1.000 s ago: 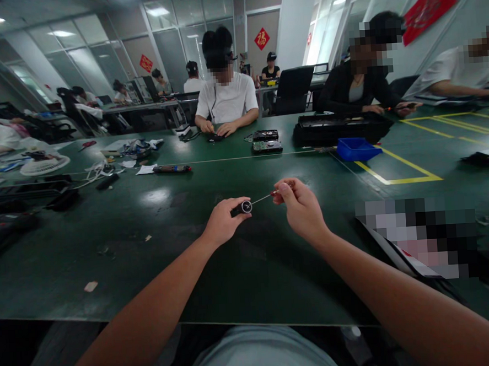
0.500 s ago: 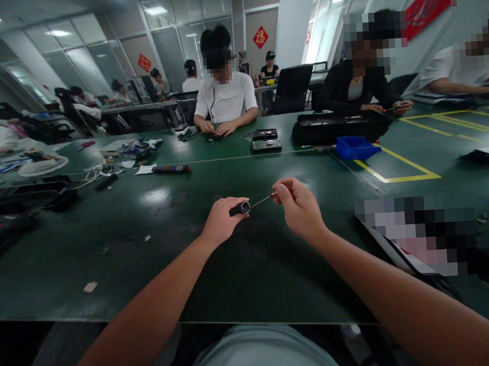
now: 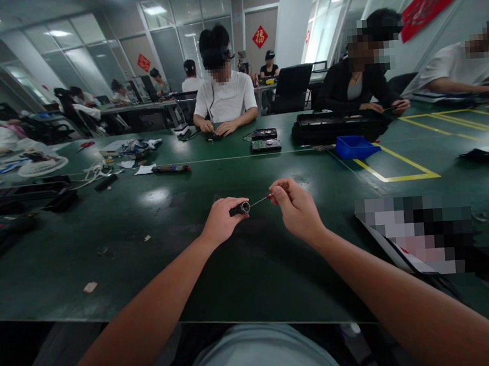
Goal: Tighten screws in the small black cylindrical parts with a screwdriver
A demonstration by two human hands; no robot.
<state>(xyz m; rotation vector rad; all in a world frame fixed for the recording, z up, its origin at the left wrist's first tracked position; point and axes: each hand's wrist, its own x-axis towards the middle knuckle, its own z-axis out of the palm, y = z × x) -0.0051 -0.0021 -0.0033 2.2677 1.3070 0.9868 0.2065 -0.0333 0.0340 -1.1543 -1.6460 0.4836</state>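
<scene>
My left hand is closed round a small black cylindrical part with a silvery ring at its end, held above the green table. My right hand pinches a small screwdriver with a red handle. Its thin metal shaft points left, and the tip meets the end of the black part. Both hands hover near the table's middle, a little apart from each other.
A blue bin and a long black device sit at the back right by yellow floor-style tape lines. Circuit boards, a dark tool and cables lie farther back. Several people sit opposite. A blurred-out flat object lies at right.
Both hands have drifted very slightly left, still holding the part and the screwdriver together. Otherwise nothing has visibly changed.
</scene>
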